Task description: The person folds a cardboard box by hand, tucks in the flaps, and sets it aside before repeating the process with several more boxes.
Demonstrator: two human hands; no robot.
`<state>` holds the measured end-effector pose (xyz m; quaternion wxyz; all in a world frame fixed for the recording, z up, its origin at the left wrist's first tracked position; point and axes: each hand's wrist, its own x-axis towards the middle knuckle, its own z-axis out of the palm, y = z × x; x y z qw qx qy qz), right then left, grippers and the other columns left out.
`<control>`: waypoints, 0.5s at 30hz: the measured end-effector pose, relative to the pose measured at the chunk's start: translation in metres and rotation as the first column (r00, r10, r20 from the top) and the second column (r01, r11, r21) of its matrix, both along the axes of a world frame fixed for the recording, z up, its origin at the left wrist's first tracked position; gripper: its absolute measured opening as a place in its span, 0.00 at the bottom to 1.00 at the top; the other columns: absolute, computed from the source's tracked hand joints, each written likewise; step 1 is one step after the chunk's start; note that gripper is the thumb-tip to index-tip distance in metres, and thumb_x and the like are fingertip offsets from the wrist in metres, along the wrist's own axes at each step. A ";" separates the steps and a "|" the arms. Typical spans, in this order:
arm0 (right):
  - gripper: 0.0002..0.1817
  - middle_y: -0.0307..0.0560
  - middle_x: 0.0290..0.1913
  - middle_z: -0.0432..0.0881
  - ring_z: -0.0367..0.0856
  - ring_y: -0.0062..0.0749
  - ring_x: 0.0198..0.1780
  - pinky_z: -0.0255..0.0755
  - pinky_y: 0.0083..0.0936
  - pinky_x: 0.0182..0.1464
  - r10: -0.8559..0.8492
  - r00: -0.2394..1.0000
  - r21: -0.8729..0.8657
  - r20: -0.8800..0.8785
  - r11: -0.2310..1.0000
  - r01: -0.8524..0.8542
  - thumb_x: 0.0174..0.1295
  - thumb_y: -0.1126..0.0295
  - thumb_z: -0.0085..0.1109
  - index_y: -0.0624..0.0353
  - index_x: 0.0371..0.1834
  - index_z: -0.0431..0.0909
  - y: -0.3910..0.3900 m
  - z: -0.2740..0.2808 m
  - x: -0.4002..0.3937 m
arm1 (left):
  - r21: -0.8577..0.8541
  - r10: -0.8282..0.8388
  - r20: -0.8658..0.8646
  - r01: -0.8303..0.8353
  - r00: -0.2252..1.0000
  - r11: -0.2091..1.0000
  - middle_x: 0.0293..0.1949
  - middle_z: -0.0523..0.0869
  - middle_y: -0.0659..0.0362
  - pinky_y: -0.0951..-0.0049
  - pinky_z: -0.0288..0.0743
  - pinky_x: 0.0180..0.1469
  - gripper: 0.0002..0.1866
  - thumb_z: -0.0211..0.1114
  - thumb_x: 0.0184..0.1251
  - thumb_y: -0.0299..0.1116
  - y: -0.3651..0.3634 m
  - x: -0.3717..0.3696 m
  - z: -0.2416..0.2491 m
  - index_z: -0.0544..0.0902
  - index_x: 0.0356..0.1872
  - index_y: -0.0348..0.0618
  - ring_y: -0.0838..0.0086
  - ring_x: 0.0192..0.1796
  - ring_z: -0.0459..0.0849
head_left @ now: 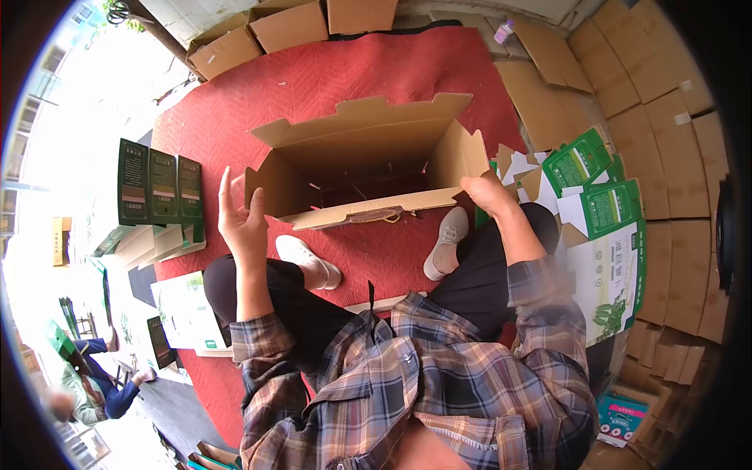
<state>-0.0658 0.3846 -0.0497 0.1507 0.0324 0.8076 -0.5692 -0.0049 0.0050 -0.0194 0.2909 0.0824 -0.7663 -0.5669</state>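
Observation:
An open cardboard box (360, 137) stands between my feet, its notched top flaps upright and its brown inner walls showing. Red floor shows through its lower part. A cord handle (384, 215) runs along the near wall. My right hand (486, 193) has its fingers closed on the box's right near corner. At the left end, my left hand (244, 223) is raised with fingers and thumb spread, close beside the box edge.
Green-and-white printed cartons (160, 192) stand at left; flattened green cartons (591, 200) pile at right beside stacked brown cardboard (666, 157). Open brown boxes (290, 27) line the far edge of the red mat (329, 70). Another person (94, 392) sits at lower left.

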 end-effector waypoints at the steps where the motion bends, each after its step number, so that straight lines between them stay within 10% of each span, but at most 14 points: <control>1: 0.33 0.51 0.60 0.74 0.70 0.35 0.63 0.62 0.25 0.63 0.003 1.000 0.014 -0.014 1.000 -0.003 0.50 0.83 0.43 0.64 0.66 0.63 0.000 0.001 0.000 | -0.085 0.028 0.030 -0.025 0.999 0.996 0.48 0.82 0.53 0.85 0.68 0.20 0.30 0.62 0.63 0.20 0.006 0.005 0.010 0.66 0.67 0.47 0.84 0.22 0.79; 5: 0.32 0.51 0.58 0.75 0.71 0.35 0.62 0.63 0.24 0.62 -0.008 1.000 0.052 -0.016 0.999 0.009 0.50 0.83 0.43 0.64 0.65 0.65 -0.002 0.010 0.002 | -0.549 0.032 -0.033 -0.045 0.999 0.835 0.60 0.75 0.46 0.80 0.78 0.29 0.31 0.63 0.61 0.20 0.019 0.003 0.012 0.67 0.66 0.44 0.80 0.29 0.86; 12: 0.29 0.50 0.56 0.77 0.73 0.35 0.60 0.64 0.25 0.60 0.058 0.998 0.023 0.004 0.998 -0.058 0.51 0.82 0.43 0.65 0.61 0.68 0.005 0.010 0.003 | -0.695 0.034 -0.123 -0.110 0.992 0.711 0.71 0.60 0.51 0.64 0.76 0.56 0.39 0.70 0.52 0.24 0.029 -0.010 0.026 0.64 0.68 0.46 0.56 0.65 0.71; 15: 0.28 0.49 0.55 0.77 0.74 0.34 0.58 0.66 0.26 0.59 0.060 0.998 0.054 -0.020 0.997 -0.059 0.51 0.82 0.43 0.65 0.60 0.69 0.007 0.005 0.005 | -0.458 0.028 0.132 0.036 0.991 0.888 0.72 0.54 0.47 0.54 0.58 0.70 0.50 0.77 0.44 0.29 0.024 -0.022 0.023 0.59 0.71 0.50 0.48 0.72 0.55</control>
